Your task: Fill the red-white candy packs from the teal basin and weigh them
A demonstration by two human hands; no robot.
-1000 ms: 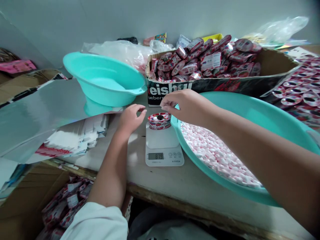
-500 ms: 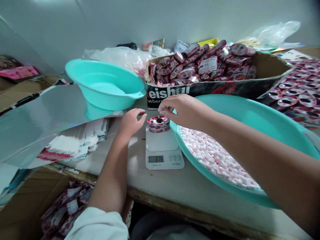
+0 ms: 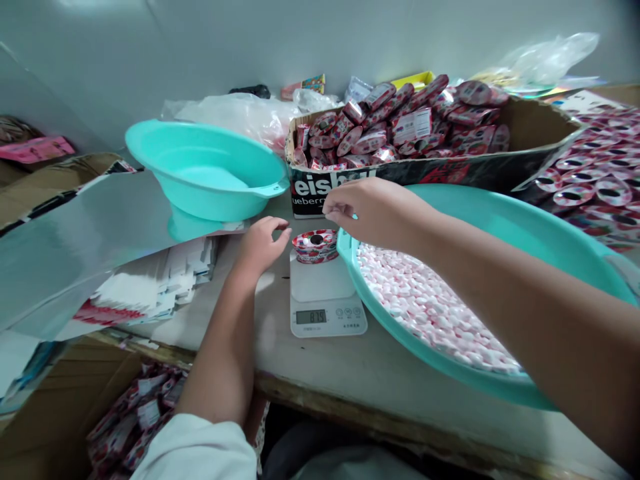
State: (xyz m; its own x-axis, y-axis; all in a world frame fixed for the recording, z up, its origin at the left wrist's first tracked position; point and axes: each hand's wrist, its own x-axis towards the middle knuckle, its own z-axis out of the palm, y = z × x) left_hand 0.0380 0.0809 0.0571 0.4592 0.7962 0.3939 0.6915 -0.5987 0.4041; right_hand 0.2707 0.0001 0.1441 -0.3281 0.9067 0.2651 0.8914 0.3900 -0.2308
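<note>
On the pan of the white digital kitchen scale (image 3: 323, 287) stands an oval red-and-white patterned pack (image 3: 315, 248) with a dark hole in its top and pale candy showing at it. The scale's display reads about 87.9. Just left of the pack is my left hand (image 3: 266, 245), empty, thumb and fingers apart, not touching it. My right hand (image 3: 367, 210) hangs above the near rim of the large teal basin (image 3: 505, 213), right of the pack. Its fingertips are curled together; whatever they hold is hidden. Wrapped pink-and-white candies (image 3: 430, 313) lie in the basin.
Behind the scale, an open cardboard box (image 3: 415, 175) is heaped with filled packs. Rows of open packs (image 3: 595, 180) stand at right. A second teal basin (image 3: 205, 170) is at back left, with flat white cartons (image 3: 160, 283) before it. A lower box (image 3: 55, 400) holds more packs.
My right hand has drawn slightly right, away from above the pack, and its fingers have curled closer together. My left hand keeps its place beside the pack. The view has shifted a little.
</note>
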